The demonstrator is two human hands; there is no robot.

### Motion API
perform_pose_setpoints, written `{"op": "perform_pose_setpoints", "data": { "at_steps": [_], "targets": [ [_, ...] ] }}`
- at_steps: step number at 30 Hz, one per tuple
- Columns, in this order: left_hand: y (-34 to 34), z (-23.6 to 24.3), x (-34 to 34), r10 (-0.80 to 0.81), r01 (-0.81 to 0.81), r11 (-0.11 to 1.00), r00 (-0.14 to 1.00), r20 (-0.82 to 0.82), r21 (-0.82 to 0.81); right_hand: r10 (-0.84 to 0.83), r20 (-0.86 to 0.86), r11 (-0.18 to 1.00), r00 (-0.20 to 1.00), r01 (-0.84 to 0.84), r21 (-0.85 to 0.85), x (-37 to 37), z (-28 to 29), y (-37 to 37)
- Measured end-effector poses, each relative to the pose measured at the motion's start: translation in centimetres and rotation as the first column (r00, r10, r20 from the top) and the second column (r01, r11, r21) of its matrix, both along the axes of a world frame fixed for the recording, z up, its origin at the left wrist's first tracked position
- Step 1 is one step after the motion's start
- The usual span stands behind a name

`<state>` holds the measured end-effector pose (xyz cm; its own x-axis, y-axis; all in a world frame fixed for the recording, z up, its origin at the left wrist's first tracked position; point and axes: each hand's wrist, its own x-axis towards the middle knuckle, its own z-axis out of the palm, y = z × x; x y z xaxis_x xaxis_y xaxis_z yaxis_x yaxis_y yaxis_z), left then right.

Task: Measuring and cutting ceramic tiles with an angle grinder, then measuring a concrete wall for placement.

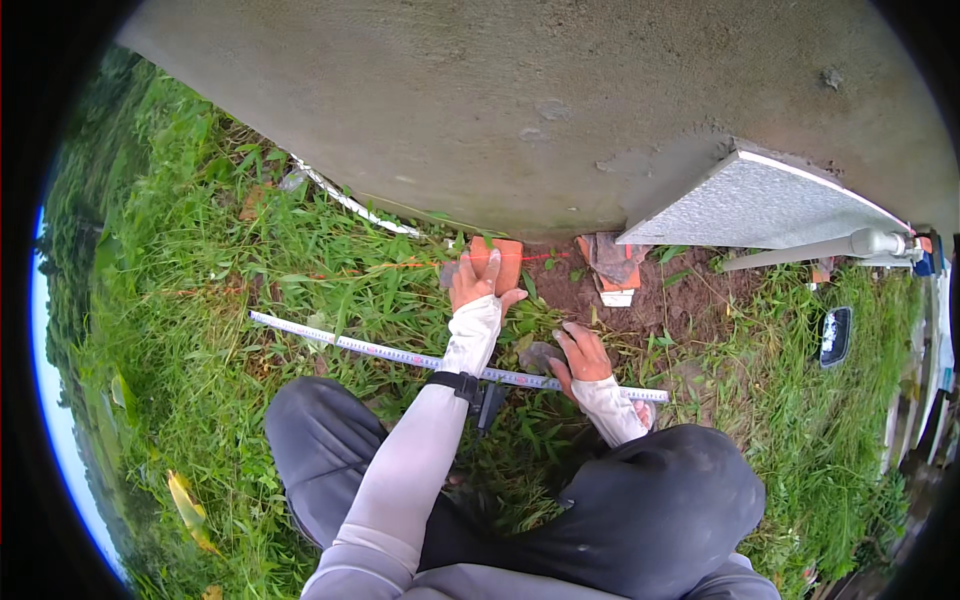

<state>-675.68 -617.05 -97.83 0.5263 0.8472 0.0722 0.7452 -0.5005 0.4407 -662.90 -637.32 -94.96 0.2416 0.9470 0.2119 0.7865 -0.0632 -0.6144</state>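
Note:
My left hand (475, 285) is closed over an orange brick (507, 262) at the foot of the wall, thumb by its near right side. A grey sleeve and a black wrist strap (458, 383) cover that arm. Nearer to me, my right hand (586, 356) is held low with its fingers apart, beside a grey stone (538, 357). A long white measuring ruler (345, 342) lies across the grass, passing under both arms. To the right of the brick sits a stack of broken brick pieces (612, 262) on bare soil. A thin red line (400, 264) runs across the grass and brick.
A grey rendered wall (480, 120) curves along the far side. Against it, a pale speckled panel (765, 205) slants above the brick pieces, with a white pipe (810, 250) beside it. A dark-framed mirror-like object (835, 336) lies in grass at right. My bent knees flank the work area.

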Motion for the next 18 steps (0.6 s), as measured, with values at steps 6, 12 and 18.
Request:
{"op": "perform_pose_setpoints", "data": {
  "at_steps": [6,12,18],
  "targets": [
    [0.1,-0.8,-2.1,-0.352,0.368,0.891,0.930,-0.107,0.268,0.047,0.034,0.999,0.998,-0.047,0.000,0.1,0.2,-0.2],
    [0.2,-3.0,-2.1,-0.318,0.347,0.836,0.938,-0.140,0.424,0.104,0.055,0.994,0.993,-0.102,-0.040,-0.4,-0.5,-0.9],
    [-0.5,-0.7,-1.7,-0.438,0.449,0.843,0.893,-0.106,0.296,0.136,0.193,0.990,0.972,-0.124,-0.071,0.6,-1.3,-1.8]
  ]
}}
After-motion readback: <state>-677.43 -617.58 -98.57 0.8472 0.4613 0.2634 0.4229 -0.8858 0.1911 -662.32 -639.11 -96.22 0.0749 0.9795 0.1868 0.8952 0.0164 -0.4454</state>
